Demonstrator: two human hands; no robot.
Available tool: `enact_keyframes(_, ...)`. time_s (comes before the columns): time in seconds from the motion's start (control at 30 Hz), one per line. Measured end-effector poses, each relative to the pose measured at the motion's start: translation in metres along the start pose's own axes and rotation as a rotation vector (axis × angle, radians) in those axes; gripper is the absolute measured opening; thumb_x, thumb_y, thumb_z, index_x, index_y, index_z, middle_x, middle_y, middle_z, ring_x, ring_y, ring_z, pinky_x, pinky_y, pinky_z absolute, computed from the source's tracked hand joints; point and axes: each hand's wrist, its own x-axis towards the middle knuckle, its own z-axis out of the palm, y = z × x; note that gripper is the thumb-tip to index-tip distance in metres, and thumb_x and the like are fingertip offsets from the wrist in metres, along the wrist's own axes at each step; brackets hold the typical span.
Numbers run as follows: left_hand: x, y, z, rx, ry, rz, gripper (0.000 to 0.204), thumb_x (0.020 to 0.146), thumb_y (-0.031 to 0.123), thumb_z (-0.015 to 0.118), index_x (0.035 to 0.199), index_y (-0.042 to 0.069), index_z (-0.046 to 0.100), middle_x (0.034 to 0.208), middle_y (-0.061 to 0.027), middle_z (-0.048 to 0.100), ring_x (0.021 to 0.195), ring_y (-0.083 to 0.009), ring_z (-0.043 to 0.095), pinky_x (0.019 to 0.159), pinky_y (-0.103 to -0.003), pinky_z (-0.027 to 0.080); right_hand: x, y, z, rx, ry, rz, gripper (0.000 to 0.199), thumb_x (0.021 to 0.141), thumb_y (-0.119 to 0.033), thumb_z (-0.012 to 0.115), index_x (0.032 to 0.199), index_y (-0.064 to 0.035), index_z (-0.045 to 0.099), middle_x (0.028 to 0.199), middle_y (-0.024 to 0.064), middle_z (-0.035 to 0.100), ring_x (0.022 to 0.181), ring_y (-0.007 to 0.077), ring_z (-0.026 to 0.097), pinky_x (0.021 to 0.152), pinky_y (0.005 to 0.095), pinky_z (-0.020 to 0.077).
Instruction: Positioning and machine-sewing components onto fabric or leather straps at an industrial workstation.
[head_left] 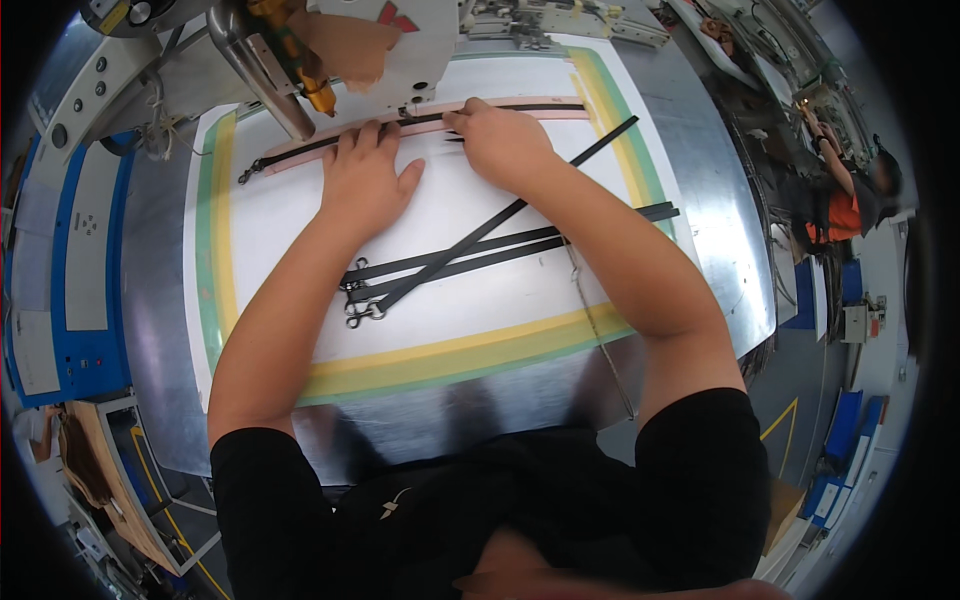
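A long black strap [520, 107] lies along a pink strip [570, 114] at the far side of a white sheet; a dark metal snap hook [247, 174] ends it on the left. My left hand [362, 180] rests flat on the strap, fingers spread and thumb out. Farther right, my right hand [505, 148] has its fingers curled, fingertips pressed at the strap. From under its palm pokes a dark pointed tool [455, 139], mostly hidden by the hand. Nearer me, several loose black straps [450, 255] cross one another, their metal snap hooks [363, 314] at the left.
Yellow and green tape [450, 352] borders the white sheet on a shiny metal table [735, 270]. A machine head with a metal tube [255, 70] overhangs the far left. A thin cord [592, 315] hangs over the near edge. At far right is another person [845, 200].
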Motion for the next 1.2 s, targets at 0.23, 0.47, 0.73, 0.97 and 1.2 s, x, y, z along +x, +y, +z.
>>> enact_keyframes(0.23, 0.004, 0.007, -0.002, -0.011, -0.019, 0.022, 0.065, 0.101, 0.045, 0.062, 0.151, 0.005, 0.055, 0.157, -0.0168, 0.048, 0.146, -0.0396, 0.042, 0.12, -0.057, 0.031, -0.021, 0.067, -0.011, -0.031, -0.003, 0.117, 0.045, 0.099, -0.007, 0.05, 0.138, -0.0193, 0.07, 0.133, 0.0042, 0.067, 0.116, 0.0299, 0.07, 0.097, 0.0452, 0.0571)
enact_keyframes(0.47, 0.008, 0.014, 0.001, 0.028, 0.005, 0.041, 0.063, 0.099, 0.046, 0.063, 0.148, 0.005, 0.058, 0.154, -0.0151, 0.05, 0.143, -0.0373, 0.045, 0.118, -0.053, 0.034, -0.019, 0.061, -0.009, -0.018, 0.002, 0.086, 0.044, 0.099, -0.005, 0.051, 0.137, -0.0168, 0.07, 0.129, 0.008, 0.067, 0.114, 0.0303, 0.071, 0.095, 0.0439, 0.0589)
enact_keyframes(0.73, 0.012, 0.023, 0.0, 0.036, -0.014, 0.038, 0.066, 0.098, 0.049, 0.064, 0.148, 0.006, 0.058, 0.156, -0.0151, 0.05, 0.143, -0.037, 0.044, 0.119, -0.054, 0.033, -0.015, 0.054, 0.0, 0.013, 0.04, 0.008, 0.041, 0.097, -0.004, 0.055, 0.134, -0.0133, 0.07, 0.126, 0.0107, 0.067, 0.108, 0.0323, 0.074, 0.09, 0.0444, 0.0613)
enact_keyframes(0.97, 0.016, 0.04, 0.0, 0.02, -0.017, 0.036, 0.07, 0.097, 0.052, 0.065, 0.149, 0.006, 0.058, 0.157, -0.0147, 0.05, 0.144, -0.038, 0.044, 0.119, -0.054, 0.033, -0.014, 0.047, -0.004, 0.056, 0.052, -0.039, 0.041, 0.097, -0.004, 0.055, 0.134, -0.0135, 0.07, 0.125, 0.0121, 0.066, 0.106, 0.0331, 0.074, 0.088, 0.0449, 0.0611)
enact_keyframes(1.2, 0.023, 0.05, -0.001, 0.013, -0.097, 0.012, 0.072, 0.097, 0.052, 0.065, 0.151, 0.006, 0.056, 0.158, -0.0159, 0.048, 0.145, -0.0392, 0.043, 0.122, -0.056, 0.031, -0.024, 0.077, -0.009, 0.017, 0.036, 0.04, 0.044, 0.098, -0.006, 0.051, 0.136, -0.0171, 0.071, 0.128, 0.0044, 0.068, 0.113, 0.0297, 0.07, 0.095, 0.0422, 0.0572)
